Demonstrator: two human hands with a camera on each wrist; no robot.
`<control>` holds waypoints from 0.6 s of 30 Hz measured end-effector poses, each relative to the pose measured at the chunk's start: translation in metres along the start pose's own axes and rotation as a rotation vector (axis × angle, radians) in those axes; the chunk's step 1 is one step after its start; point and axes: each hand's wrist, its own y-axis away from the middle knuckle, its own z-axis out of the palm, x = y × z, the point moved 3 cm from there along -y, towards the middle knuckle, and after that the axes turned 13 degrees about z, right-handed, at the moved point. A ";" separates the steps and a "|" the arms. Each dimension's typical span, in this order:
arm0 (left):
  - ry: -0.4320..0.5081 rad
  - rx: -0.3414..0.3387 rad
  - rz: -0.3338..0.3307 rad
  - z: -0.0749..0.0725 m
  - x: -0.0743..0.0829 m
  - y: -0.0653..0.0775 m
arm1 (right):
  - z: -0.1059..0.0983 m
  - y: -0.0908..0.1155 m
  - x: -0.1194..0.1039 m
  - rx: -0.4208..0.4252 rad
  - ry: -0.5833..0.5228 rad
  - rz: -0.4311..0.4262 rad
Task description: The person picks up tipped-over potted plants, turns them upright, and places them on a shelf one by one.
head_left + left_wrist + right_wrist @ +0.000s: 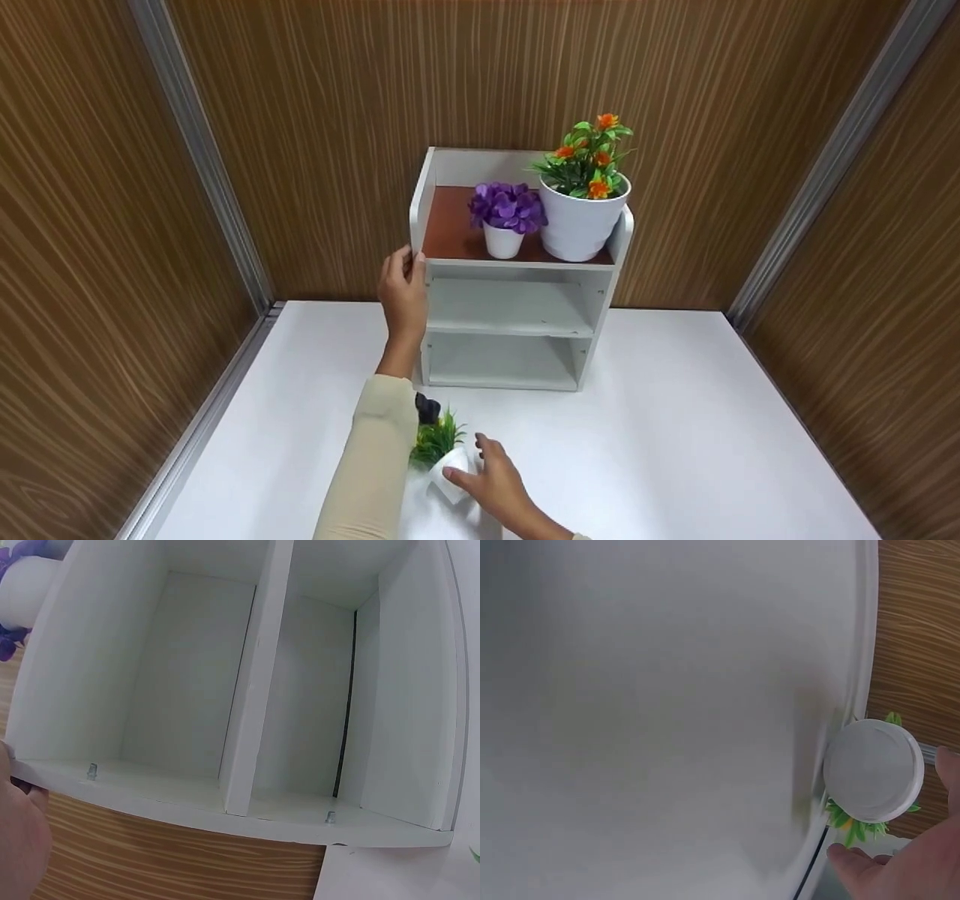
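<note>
My left hand (403, 289) holds the left side panel of a small white shelf (510, 330), its fingers at the panel's edge; the left wrist view shows the hand (26, 832) at the same side panel. Low in the head view, a small white pot with a green grassy plant (450, 472) is tipped over, plant pointing up-left. My right hand (499, 480) spreads around this pot, thumb over its side and fingers apart from it. In the right wrist view the pot's round base (874, 771) faces the camera, between thumb and fingers. My left sleeve hides part of the plant.
On the shelf's brown top stand a small white pot of purple flowers (506, 217) and a larger white pot with orange flowers (585, 217). A black object (427, 409) shows beside my left sleeve. Wood-grain walls (337, 150) surround the white table (675, 420).
</note>
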 end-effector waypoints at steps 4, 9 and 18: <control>-0.001 0.000 -0.007 0.000 0.000 0.001 | 0.002 -0.001 0.003 -0.015 0.015 -0.018; -0.009 0.004 -0.009 0.001 0.001 0.001 | 0.001 -0.005 0.004 -0.072 0.045 -0.004; -0.005 0.008 -0.014 0.000 0.001 0.000 | 0.000 -0.006 0.002 -0.103 0.057 -0.023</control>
